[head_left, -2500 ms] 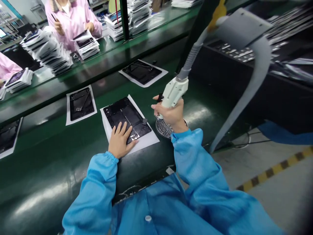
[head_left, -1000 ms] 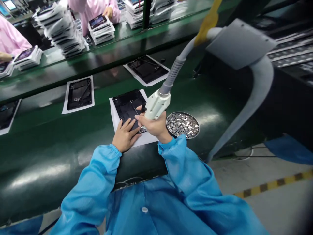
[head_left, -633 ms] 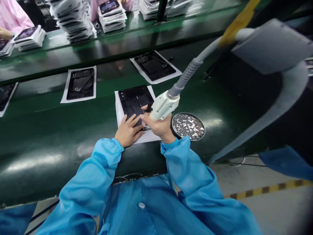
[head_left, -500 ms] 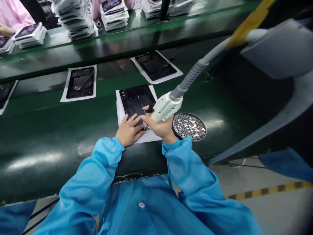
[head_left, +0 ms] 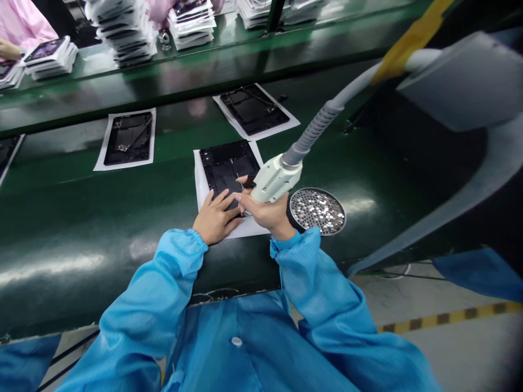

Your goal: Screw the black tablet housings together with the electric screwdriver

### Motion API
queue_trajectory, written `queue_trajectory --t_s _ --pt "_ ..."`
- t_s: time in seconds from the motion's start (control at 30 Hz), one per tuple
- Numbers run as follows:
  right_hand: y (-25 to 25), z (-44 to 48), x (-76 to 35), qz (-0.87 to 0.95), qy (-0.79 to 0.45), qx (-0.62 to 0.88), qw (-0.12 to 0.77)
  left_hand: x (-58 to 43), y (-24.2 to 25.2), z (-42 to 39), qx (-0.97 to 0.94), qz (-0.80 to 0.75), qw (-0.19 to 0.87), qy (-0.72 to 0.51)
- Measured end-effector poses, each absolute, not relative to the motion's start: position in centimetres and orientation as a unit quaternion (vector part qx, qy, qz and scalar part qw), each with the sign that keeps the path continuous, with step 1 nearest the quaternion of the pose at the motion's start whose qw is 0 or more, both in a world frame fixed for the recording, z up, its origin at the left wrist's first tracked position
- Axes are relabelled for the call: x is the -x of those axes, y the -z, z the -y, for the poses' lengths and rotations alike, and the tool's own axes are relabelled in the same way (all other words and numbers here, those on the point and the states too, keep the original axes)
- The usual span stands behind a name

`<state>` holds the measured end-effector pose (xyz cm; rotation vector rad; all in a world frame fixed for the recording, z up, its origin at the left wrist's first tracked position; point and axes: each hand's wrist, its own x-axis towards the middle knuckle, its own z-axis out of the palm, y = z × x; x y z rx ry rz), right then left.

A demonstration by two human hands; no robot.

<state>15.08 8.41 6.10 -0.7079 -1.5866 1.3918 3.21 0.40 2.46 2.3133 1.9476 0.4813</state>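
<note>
A black tablet housing (head_left: 224, 166) lies on a white sheet (head_left: 200, 179) in front of me, its inner side up. My left hand (head_left: 216, 219) rests on its near-left part with fingers spread flat, holding nothing. My right hand (head_left: 267, 213) is wrapped round a pale green corded handpiece (head_left: 274, 178), tilted with its lower end down at the near-right edge of the housing. That tip is hidden by my fingers. To the right of my right hand sits a round dish (head_left: 316, 211) full of small shiny metal pieces.
More black housings on white sheets lie beyond, one at the left (head_left: 128, 139) and one at the back (head_left: 254, 110). A thick grey cable (head_left: 316, 128) rises from the handpiece toward a grey box (head_left: 461, 81). Stacked units (head_left: 120, 32) and a co-worker's pink sleeve (head_left: 26, 24) are across the bench.
The housings farther away have slid slightly left, with their sheets. Both my hands, the handpiece and the housing under them stay almost where they were.
</note>
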Motion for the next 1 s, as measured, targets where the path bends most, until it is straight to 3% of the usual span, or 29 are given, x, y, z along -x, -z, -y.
queue_trajectory --t_s 0.37,0.53,0.63,0.8,0.87,1.0 --pt "-6.9 -10.6 -16.9 0.618 -0.522 0.294 0.509 -2.6 -2.4 2.4 -0.749 -0.632 0.053 -0.192" --pt "-7.3 -10.3 -16.9 0.620 -0.522 0.306 0.500 0.9 -4.1 3.0 -0.515 -0.794 0.043 -0.319" --pt "-7.6 -10.2 -16.8 0.616 -0.519 0.303 0.509 1.6 -5.6 2.7 -0.401 -0.872 0.110 -0.259" --pt "-7.4 -10.6 -17.0 0.619 -0.500 0.319 0.515 -0.1 -5.7 2.1 -0.442 -0.866 0.166 -0.163" --pt "-7.1 -10.9 -17.2 0.614 -0.491 0.319 0.530 -0.1 -4.9 2.2 -0.457 -0.841 0.189 -0.220" --pt "-6.6 -11.7 -17.5 0.599 -0.485 0.328 0.546 2.1 -3.8 3.1 -0.362 -0.798 0.162 -0.454"
